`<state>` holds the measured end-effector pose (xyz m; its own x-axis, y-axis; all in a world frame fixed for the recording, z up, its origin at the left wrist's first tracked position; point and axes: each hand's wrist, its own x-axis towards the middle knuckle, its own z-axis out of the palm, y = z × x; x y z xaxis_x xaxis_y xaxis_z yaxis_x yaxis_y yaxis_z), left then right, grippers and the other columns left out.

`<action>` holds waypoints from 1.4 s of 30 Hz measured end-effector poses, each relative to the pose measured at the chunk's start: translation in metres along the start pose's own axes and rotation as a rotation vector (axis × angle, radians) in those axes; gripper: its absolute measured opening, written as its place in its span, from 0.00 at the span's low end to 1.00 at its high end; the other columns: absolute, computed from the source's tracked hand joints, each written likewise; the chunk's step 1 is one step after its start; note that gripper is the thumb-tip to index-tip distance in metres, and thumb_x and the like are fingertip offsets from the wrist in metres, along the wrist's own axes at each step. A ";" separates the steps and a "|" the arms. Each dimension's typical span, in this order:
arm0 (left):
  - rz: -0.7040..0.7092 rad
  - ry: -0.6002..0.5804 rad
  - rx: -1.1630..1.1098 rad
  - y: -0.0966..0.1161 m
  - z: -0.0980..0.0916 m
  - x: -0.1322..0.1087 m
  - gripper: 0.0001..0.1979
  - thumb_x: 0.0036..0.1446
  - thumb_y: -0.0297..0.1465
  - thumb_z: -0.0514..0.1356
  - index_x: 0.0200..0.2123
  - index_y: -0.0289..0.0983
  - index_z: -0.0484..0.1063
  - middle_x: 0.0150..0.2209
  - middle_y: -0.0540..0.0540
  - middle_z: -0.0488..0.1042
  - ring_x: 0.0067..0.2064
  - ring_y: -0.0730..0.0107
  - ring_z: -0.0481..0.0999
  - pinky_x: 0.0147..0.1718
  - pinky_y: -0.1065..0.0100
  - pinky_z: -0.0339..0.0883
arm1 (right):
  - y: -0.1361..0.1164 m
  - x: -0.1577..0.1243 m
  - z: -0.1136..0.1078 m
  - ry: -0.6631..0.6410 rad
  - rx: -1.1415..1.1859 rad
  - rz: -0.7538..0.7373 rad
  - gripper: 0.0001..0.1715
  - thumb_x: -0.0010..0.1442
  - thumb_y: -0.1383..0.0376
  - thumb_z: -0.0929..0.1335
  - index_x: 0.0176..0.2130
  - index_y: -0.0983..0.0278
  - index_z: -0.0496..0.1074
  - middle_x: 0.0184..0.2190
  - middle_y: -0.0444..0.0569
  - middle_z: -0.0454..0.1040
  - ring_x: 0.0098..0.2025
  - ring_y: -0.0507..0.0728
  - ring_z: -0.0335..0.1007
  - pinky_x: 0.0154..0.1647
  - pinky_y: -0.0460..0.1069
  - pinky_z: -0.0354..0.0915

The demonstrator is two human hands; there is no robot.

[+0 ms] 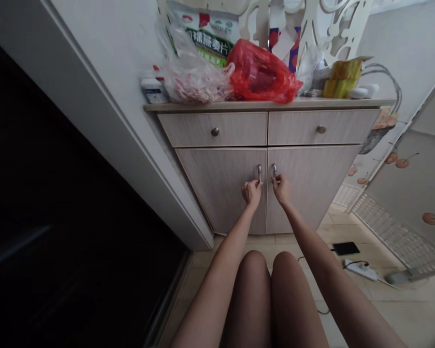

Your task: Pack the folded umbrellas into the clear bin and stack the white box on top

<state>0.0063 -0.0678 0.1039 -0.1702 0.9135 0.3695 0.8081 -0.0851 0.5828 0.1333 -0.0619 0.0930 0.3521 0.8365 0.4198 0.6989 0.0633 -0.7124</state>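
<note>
While reaching forward toward the centre of the cabinet [217, 188], left arm [224, 266] and right arm [322, 261] nearly straight and angled inward. Left of that centre, the left hand [252, 192] closed, fingers pinching the left door handle [259, 173] near its lower end. Right of centre, the right hand [282, 189] closed likewise around the right door handle [274, 169]. Above, on the cabinet top, a red plastic bag [263, 72].

A home, 2-door laminate cabinet [221, 188], red plastic bag [261, 72], tiled floor [402, 309]
</note>
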 end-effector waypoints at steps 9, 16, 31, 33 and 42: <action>0.004 -0.010 0.010 0.004 0.004 0.013 0.14 0.62 0.35 0.60 0.47 0.38 0.80 0.44 0.38 0.81 0.47 0.58 0.76 0.44 0.65 0.63 | -0.011 0.013 -0.003 -0.062 -0.086 0.048 0.17 0.67 0.57 0.62 0.43 0.65 0.74 0.37 0.54 0.78 0.40 0.59 0.74 0.41 0.49 0.62; 0.000 -0.001 -0.040 0.002 0.008 0.017 0.13 0.62 0.35 0.60 0.46 0.38 0.80 0.44 0.39 0.81 0.47 0.58 0.76 0.45 0.64 0.64 | -0.011 0.016 -0.004 -0.094 -0.098 0.059 0.17 0.68 0.57 0.62 0.45 0.64 0.75 0.40 0.54 0.79 0.42 0.59 0.74 0.41 0.49 0.62; -0.140 -0.388 -0.993 -0.011 -0.070 -0.011 0.30 0.59 0.30 0.62 0.65 0.40 0.62 0.16 0.62 0.54 0.16 0.79 0.54 0.22 0.75 0.53 | -0.005 -0.018 -0.084 -0.290 0.952 0.121 0.48 0.53 0.59 0.72 0.68 0.60 0.55 0.17 0.30 0.49 0.19 0.48 0.46 0.22 0.43 0.48; -0.079 -0.539 -1.394 -0.018 -0.091 -0.029 0.31 0.61 0.28 0.59 0.66 0.43 0.59 0.15 0.64 0.45 0.14 0.81 0.44 0.19 0.76 0.47 | -0.008 -0.034 -0.110 -0.468 1.234 0.130 0.55 0.52 0.63 0.72 0.71 0.51 0.46 0.17 0.29 0.44 0.17 0.47 0.38 0.19 0.42 0.42; -0.051 -0.309 -1.906 0.001 -0.089 -0.072 0.22 0.68 0.31 0.50 0.64 0.49 0.62 0.19 0.61 0.32 0.17 0.78 0.28 0.14 0.76 0.34 | -0.011 -0.050 -0.124 -0.653 1.724 0.091 0.51 0.50 0.71 0.72 0.65 0.40 0.56 0.18 0.30 0.41 0.17 0.45 0.27 0.15 0.41 0.34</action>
<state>-0.0308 -0.1686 0.1425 0.0929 0.9386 0.3323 -0.8151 -0.1200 0.5668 0.1850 -0.1721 0.1497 -0.2139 0.8944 0.3928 -0.7888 0.0790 -0.6096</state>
